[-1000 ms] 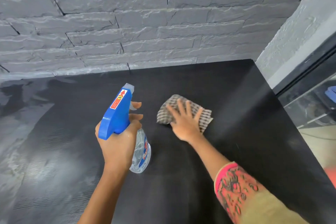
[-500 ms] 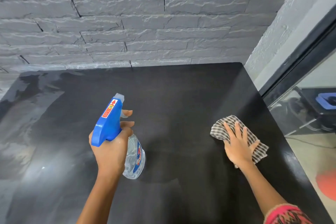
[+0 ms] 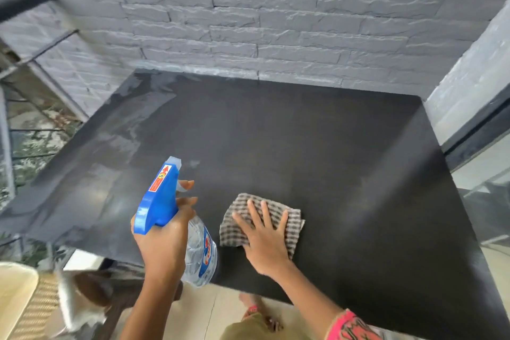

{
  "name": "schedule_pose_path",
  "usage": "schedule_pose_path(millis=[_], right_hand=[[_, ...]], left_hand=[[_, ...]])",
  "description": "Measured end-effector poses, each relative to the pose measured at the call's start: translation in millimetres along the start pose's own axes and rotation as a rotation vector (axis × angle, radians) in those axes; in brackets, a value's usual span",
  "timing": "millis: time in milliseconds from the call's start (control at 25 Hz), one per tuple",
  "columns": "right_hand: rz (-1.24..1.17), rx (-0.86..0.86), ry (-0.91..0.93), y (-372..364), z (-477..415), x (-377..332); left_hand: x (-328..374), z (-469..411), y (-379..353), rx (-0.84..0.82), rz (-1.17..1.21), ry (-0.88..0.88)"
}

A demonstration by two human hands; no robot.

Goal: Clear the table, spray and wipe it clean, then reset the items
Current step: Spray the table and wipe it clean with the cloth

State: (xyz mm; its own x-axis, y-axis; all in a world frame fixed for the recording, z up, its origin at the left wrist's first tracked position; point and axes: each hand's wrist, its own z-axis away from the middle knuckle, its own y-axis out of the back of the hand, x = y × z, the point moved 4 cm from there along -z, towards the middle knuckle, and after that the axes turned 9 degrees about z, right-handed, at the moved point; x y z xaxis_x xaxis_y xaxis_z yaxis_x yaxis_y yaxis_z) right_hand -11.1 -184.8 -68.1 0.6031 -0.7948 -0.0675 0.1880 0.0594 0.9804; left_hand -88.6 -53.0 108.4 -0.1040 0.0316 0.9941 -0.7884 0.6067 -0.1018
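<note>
A black table (image 3: 317, 146) stands against a grey stone wall with nothing on it but a checked cloth (image 3: 291, 222). My right hand (image 3: 263, 240) lies flat on that cloth with fingers spread, pressing it onto the tabletop near the front edge. My left hand (image 3: 162, 246) grips a clear spray bottle (image 3: 200, 254) with a blue trigger head, held just above the table's front left part, nozzle pointing towards the wall. A wet sheen covers the table's left side.
The grey stone wall (image 3: 276, 22) closes the far side, and a grey pillar with a glass panel (image 3: 483, 163) runs along the right. A metal railing (image 3: 16, 69) stands left. A woven chair (image 3: 30, 306) sits at lower left on the tiled floor.
My right hand has slid the cloth from the table's right edge back leftward to the middle front. The view has pulled back, so the table's front and left edges now show.
</note>
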Motion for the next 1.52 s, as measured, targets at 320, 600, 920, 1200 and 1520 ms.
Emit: schedule_pose_path(millis=[320,600,920,1200,1520], right_hand=[[-0.041,-0.111,-0.279,-20.9,65.0,-24.6],[-0.115,-0.107,-0.244,-0.6,-15.4,-160.5],[-0.392,-0.146,0.073,-4.7,-42.7,-327.6],[-1.272,-0.443,-0.194,-3.1,-41.4,-411.5],[-1.157,-0.734,-0.162,-39.0,-79.9,-514.7]], left_hand=[[7.2,16.3,90.1,0.237,0.061,0.041],[6.0,3.4,184.8,0.428,0.114,0.156],[15.0,-36.1,318.5,0.528,0.087,0.100],[16.7,-49.2,426.0,0.621,0.023,0.020],[-19.4,-76.3,515.3,0.767,-0.079,-0.026]])
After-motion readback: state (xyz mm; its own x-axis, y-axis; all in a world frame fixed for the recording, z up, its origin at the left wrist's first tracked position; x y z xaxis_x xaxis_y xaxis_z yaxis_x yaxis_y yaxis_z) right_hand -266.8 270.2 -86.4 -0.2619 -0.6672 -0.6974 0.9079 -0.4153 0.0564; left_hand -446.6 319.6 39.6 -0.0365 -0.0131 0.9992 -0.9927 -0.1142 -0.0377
